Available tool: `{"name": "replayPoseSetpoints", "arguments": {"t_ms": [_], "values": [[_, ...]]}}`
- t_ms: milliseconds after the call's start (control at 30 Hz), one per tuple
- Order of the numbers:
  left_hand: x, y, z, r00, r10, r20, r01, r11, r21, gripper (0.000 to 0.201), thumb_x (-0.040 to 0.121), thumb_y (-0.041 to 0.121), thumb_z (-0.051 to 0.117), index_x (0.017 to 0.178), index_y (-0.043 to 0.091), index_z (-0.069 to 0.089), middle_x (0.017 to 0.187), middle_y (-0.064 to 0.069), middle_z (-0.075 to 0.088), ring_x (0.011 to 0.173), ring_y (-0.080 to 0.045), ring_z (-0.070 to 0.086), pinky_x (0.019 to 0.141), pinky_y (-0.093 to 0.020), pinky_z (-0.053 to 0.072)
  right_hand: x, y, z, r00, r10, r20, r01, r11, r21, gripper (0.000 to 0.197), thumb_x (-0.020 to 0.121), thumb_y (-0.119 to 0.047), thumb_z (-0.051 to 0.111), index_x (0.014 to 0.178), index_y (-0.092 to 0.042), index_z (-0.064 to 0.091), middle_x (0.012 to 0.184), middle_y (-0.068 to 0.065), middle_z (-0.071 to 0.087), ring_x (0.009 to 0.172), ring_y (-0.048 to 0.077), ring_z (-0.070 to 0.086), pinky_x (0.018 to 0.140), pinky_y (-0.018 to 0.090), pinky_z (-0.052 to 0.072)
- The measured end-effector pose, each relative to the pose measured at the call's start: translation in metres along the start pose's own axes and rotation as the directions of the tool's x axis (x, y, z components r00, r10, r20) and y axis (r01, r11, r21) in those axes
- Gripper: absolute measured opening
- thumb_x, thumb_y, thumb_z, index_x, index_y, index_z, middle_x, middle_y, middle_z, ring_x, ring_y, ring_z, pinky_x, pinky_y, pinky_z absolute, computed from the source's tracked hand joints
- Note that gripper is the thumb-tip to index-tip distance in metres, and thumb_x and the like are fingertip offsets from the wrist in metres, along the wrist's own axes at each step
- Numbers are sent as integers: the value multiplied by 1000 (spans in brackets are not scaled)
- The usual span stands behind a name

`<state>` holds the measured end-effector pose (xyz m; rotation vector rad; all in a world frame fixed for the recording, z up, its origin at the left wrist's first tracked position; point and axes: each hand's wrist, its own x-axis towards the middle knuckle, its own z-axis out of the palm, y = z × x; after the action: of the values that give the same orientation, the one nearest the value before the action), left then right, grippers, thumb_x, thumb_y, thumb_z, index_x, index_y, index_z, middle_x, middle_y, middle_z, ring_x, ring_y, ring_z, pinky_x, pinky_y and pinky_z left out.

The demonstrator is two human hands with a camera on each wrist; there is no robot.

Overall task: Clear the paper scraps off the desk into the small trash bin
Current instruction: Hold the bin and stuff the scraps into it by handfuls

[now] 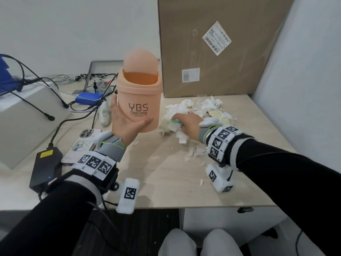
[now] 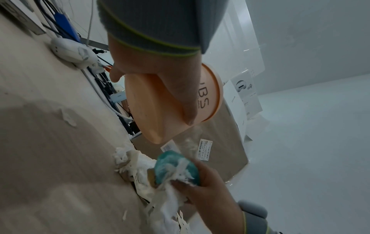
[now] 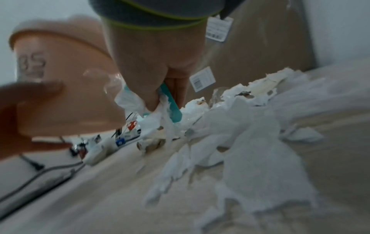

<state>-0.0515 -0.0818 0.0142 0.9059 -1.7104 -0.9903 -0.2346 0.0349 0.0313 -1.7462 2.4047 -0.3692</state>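
Gripping the peach trash bin (image 1: 138,100) off the desk (image 1: 166,174), the left hand (image 1: 125,124) wrapped its base; the right hand (image 1: 188,122), at three o'clock of it, clutched white paper scraps (image 1: 195,108). More scraps littered the desk beside a cardboard box (image 1: 212,52).

A large cardboard box (image 1: 212,47) is standing upright at the back of the desk (image 1: 166,174) against the white wall, carrying a tilted white shipping label (image 1: 216,38) and a smaller barcode sticker (image 1: 190,75) lower down. At the left, a phone (image 1: 81,145) is lying camera side up beside a black power adapter (image 1: 46,168) that is showing a yellow sticker and a small blue light. Behind them, black cables (image 1: 33,80) are trailing across a grey block (image 1: 24,122), and a blue device (image 1: 89,98) is sitting among more wires.
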Motion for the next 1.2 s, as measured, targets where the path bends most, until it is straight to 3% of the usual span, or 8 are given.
{"name": "replayPoseSetpoints", "arguments": {"t_ms": [200,367,467,700,833,967,1100,1200], "values": [[2,-3,9,1000,-28,-13,29,999,42,132,40,54,88,148,33,14,141,-8,46,129,-27,50,106,-51,44,-6,30,-31,932,195,-305,-47,899,435,20,85,-7,62,104,-11,66,100,13,70,87,26,63,68,24,41],[7,-8,30,998,-56,13,55,996,63,134,33,64,89,142,42,14,133,-7,53,123,-30,56,99,-55,49,-13,33,-78,806,395,-440,86,657,749,32,81,-5,69,113,-4,66,110,14,70,92,21,64,84,31,55],[4,-4,45,996,-64,59,62,997,34,137,28,71,85,141,43,13,132,-7,54,121,-31,56,97,-56,50,-16,25,-103,774,382,-505,208,600,773,29,80,-3,68,109,-4,67,101,12,70,86,16,62,79,27,54],[-11,14,72,985,-41,170,42,999,-5,127,39,54,88,139,51,10,135,-4,52,123,-26,56,100,-52,50,-13,9,-119,771,155,-618,256,812,524,15,75,-13,69,83,-21,59,79,-9,61,72,9,54,60,18,43],[-19,20,76,972,-44,229,58,997,-53,127,42,49,87,142,51,8,135,-4,53,121,-22,57,101,-49,50,-11,10,-114,778,36,-627,271,881,387,3,72,-10,68,72,-8,66,66,-1,60,65,13,48,59,24,37],[-20,21,76,970,-48,237,61,997,-45,129,40,52,89,141,52,10,135,-2,52,122,-23,56,100,-51,50,-13,-2,-119,869,-136,-476,216,969,119,21,76,-16,59,88,-8,74,75,10,66,71,24,55,62,30,42],[-18,20,78,971,-25,236,29,999,-14,129,36,55,90,139,53,13,138,-1,49,125,-25,54,100,-53,49,-14,-15,-125,946,-187,-266,158,979,-125,29,94,-17,48,118,-15,64,111,13,65,95,29,56,61,24,30],[-17,22,78,973,15,230,-23,999,34,129,37,55,88,141,48,13,141,0,46,129,-24,50,104,-51,46,-13,-23,-131,987,-126,-101,111,983,-144,37,97,-9,41,133,-8,49,128,15,55,114,29,51,84,28,37]]}}
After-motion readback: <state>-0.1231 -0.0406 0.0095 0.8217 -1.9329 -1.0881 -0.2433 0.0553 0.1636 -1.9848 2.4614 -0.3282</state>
